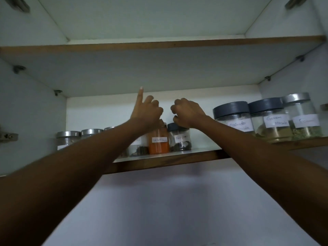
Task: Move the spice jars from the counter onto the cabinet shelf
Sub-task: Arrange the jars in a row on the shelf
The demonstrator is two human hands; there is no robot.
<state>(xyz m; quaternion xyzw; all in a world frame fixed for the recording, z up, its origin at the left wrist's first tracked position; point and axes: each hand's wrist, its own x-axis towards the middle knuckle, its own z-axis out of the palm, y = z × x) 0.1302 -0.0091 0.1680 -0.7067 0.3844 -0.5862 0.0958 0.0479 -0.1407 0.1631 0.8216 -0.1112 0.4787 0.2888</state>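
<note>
On the cabinet shelf, a small jar stands just right of the powder jar, three large jars farther right, lidded jars left.

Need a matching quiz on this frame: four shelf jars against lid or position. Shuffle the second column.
Column 1
1. orange jar
2. Garam jar
3. leftmost jar
4. small jar just right of the orange one

Column 2
A. silver lid, left end of the shelf
B. dark lid, just under the right hand
C. dark lid, right part of the shelf
D. lid hidden behind the left hand

Pairs: 1-D, 2-C, 3-A, 4-B
</note>
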